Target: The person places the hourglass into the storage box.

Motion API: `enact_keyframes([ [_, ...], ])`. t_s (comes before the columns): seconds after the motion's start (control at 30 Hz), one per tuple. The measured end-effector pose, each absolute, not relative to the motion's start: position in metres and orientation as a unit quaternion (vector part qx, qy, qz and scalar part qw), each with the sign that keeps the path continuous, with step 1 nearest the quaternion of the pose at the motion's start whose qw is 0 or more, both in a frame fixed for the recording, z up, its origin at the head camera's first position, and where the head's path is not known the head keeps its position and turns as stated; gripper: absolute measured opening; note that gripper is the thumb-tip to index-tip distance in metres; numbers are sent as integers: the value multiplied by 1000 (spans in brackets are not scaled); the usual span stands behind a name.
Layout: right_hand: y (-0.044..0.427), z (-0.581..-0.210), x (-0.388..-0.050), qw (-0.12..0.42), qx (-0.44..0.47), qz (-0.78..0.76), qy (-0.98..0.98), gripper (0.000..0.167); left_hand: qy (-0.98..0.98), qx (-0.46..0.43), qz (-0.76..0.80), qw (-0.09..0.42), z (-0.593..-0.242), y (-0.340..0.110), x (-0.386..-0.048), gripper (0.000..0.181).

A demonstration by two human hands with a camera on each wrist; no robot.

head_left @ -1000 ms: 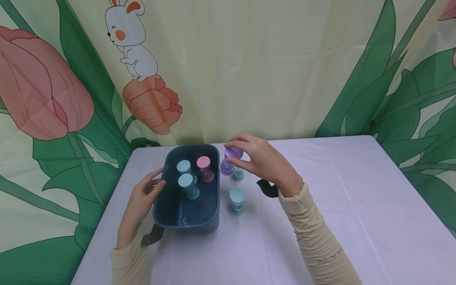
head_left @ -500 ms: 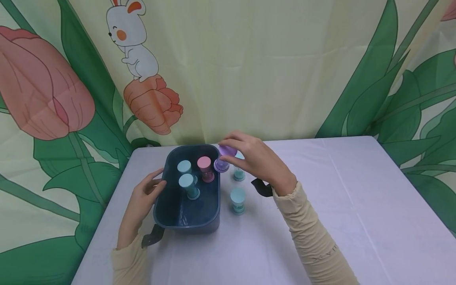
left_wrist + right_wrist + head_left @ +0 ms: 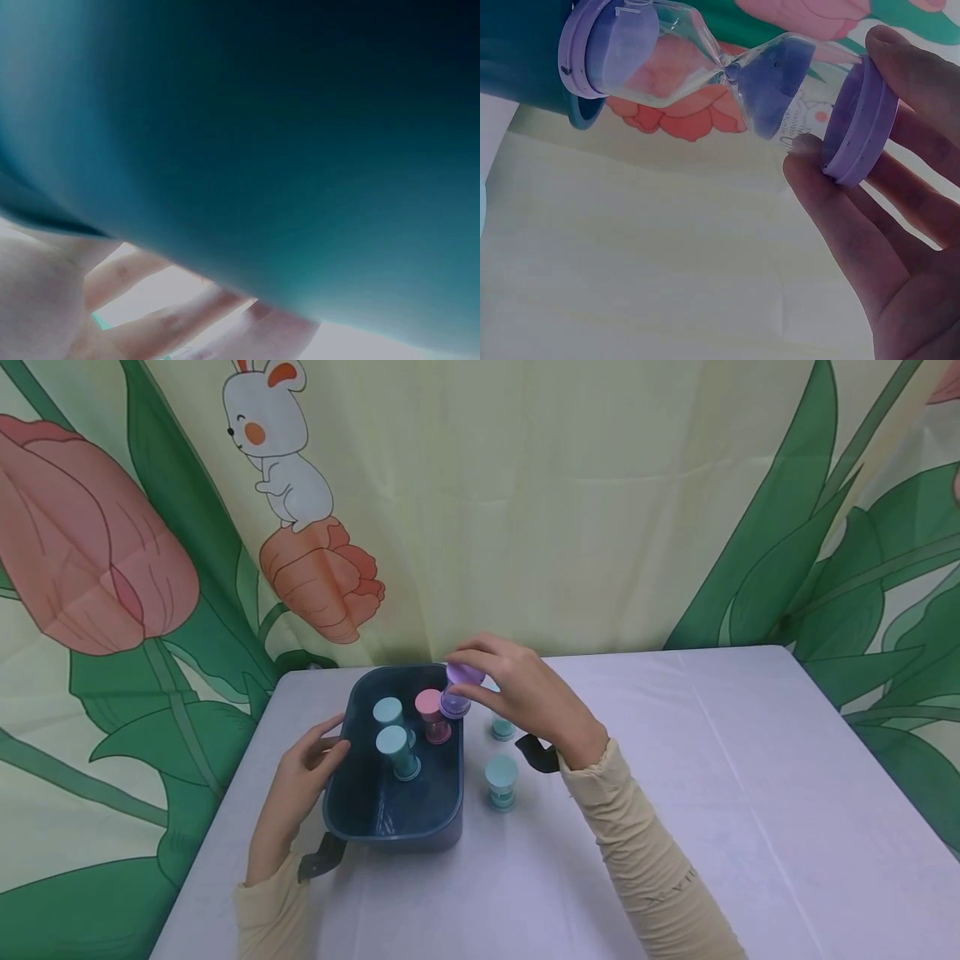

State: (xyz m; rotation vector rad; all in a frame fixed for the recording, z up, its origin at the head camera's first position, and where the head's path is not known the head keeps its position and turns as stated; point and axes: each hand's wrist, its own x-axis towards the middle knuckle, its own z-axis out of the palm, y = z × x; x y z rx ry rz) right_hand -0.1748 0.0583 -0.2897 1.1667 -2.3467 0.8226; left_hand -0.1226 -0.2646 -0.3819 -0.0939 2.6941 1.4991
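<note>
My right hand pinches the upper cap of a purple sand timer between thumb and fingers. The timer hangs over the right rim of a dark blue bin, beside a pink sand timer in it. In the right wrist view, the purple timer's glass waist and purple sand show clearly. Two light blue sand timers also stand in the bin. My left hand rests against the bin's left side, thumb at the rim. In the left wrist view its fingers lie partly hidden behind the bin.
A light blue sand timer stands on the white tablecloth right of the bin. Another light blue one behind it is partly covered by my right hand. A printed curtain hangs along the table's back edge.
My right hand has carried the purple sand timer leftward, from beside the bin to over its right rim. The left hand and the bin stay in place.
</note>
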Motion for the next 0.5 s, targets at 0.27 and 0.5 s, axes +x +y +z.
enact_keyframes([
  [0.27,51,-289,-175,184,418,291,-840,38,873,-27,486,32,-382,-265,-122,62],
  [0.5,45,-291,-175,176,423,289,-841,39,874,-29,483,28,-384,-265,-123,61],
])
